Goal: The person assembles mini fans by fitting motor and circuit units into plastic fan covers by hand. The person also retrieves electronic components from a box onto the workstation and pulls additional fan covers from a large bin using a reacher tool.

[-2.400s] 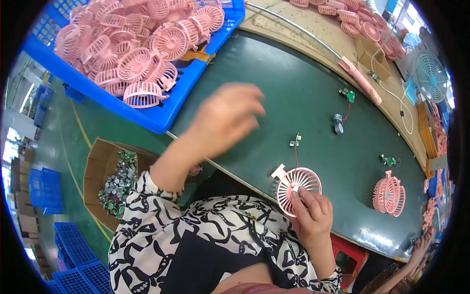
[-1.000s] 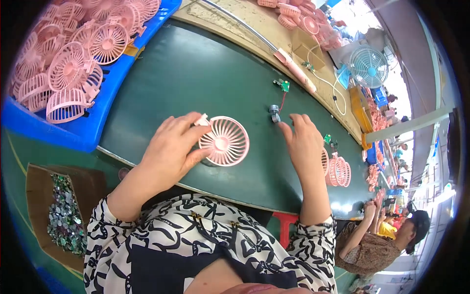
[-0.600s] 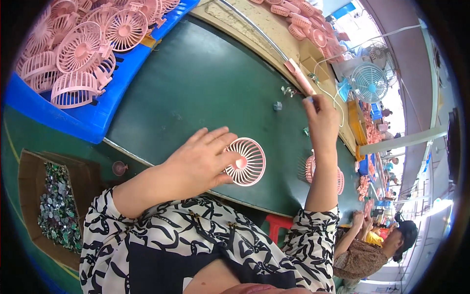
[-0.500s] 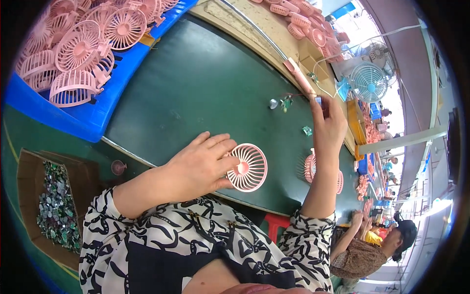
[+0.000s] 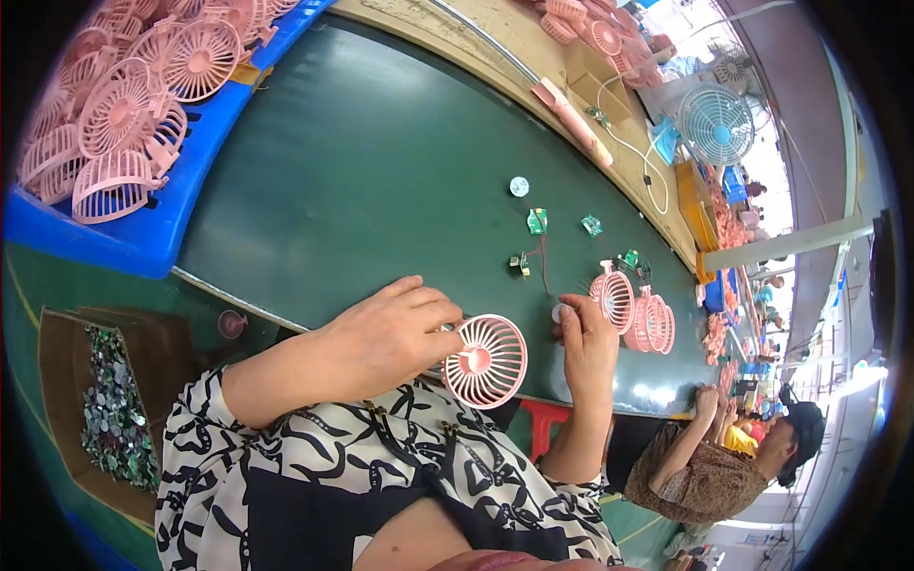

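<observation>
My left hand [image 5: 395, 328] is closed on the rim of a pink round fan housing [image 5: 509, 366], tilted so that its slatted bowl faces up, over the table's near edge. To the right, my right hand [image 5: 588, 343] pinches a small round silvery motor [image 5: 558, 312]. From beside it a thin red wire runs up to a small green circuit board [image 5: 538, 221] on the dark green table [image 5: 352, 181]. Another round silvery part [image 5: 519, 187] lies beyond that board, and a small metal-and-black part [image 5: 519, 265] lies left of the wire.
A blue crate [image 5: 143, 238] heaped with pink fan housings stands at far left. Below it, a cardboard box [image 5: 152, 352] holds many small parts. More pink housings [image 5: 650, 322] sit right of my right hand. A pink-sleeved rod [image 5: 576, 124] lies along the far ledge. A co-worker [image 5: 709, 466] sits at right.
My right hand has come down from the far ledge toward the housing, bringing the silvery motor. A wired circuit board now lies on the table. The left hand still holds the housing.
</observation>
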The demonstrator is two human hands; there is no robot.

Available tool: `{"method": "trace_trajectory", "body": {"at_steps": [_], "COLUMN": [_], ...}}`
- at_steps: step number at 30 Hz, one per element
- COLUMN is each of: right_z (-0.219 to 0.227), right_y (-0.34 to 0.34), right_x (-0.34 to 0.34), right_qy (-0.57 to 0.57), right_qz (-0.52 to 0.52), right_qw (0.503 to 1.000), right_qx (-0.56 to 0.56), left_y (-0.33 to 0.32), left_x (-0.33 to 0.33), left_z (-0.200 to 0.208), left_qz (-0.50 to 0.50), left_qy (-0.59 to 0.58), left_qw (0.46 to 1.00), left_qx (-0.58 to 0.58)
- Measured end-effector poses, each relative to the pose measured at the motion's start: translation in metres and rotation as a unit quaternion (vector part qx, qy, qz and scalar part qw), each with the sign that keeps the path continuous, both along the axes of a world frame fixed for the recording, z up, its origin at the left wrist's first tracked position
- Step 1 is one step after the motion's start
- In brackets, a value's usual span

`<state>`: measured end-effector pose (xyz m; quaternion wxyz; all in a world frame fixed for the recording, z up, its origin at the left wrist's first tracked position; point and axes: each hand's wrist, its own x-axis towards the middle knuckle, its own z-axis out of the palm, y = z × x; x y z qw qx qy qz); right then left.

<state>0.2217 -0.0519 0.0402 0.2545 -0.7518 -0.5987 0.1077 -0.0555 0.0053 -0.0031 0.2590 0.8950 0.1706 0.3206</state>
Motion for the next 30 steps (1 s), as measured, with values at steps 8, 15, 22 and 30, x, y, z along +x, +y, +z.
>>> {"method": "trace_trajectory", "body": {"at_steps": [8,15,22,30], "right_z": [-0.003,-0.004,-0.004,0.0], "right_y": [-0.007,0.013,0.007,0.014], "right_x": [0.001,0.001,-0.013,-0.007], "right_qy": [-0.191,-0.12,-0.231,-0.101], "right_qz": [-0.025,-0.032,-0.042,0.05], "right_qw": [0.979,0.992,0.972,0.993], "right_qx": [0.072,0.032,0.016,-0.025], "left_y": [0.007,0.009,0.008,0.005], "left_x": [0.001,-0.009,-0.017,-0.016], "left_z": [-0.001,-0.006,-0.011,-0.01], "left_qz": [0.0,-0.003,-0.015,-0.021], "left_qy": [-0.064,-0.088,-0.077,-0.07], "left_qw": [0.998,0.996,0.996,0.997], "left_qx": [-0.001,-0.008,-0.045,-0.034]}}
